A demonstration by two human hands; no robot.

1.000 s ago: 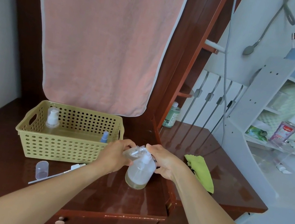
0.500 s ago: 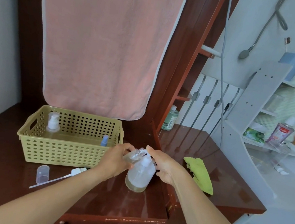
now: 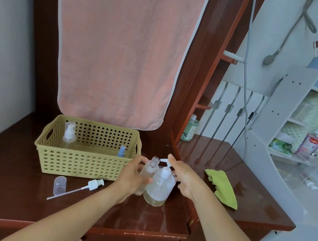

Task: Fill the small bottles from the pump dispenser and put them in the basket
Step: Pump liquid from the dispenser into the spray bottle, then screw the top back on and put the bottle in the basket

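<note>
Head view: I see the left hand (image 3: 133,175) wrapped round the small bottle (image 3: 148,170), its open neck tilted just under the spout; the right hand (image 3: 185,177) cups the pump dispenser (image 3: 157,189), thumb by the pump head; the dispenser stands between both hands; the basket (image 3: 86,163) sits just beyond the left hand.

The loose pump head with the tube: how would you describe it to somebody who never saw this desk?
Find the yellow perforated basket on the dark wooden desk. On the desk just in front of its near wall lies the loose pump head, beside a clear cap. Unlike the cap, it is white and trails a long thin tube, with no bottle attached.
</note>
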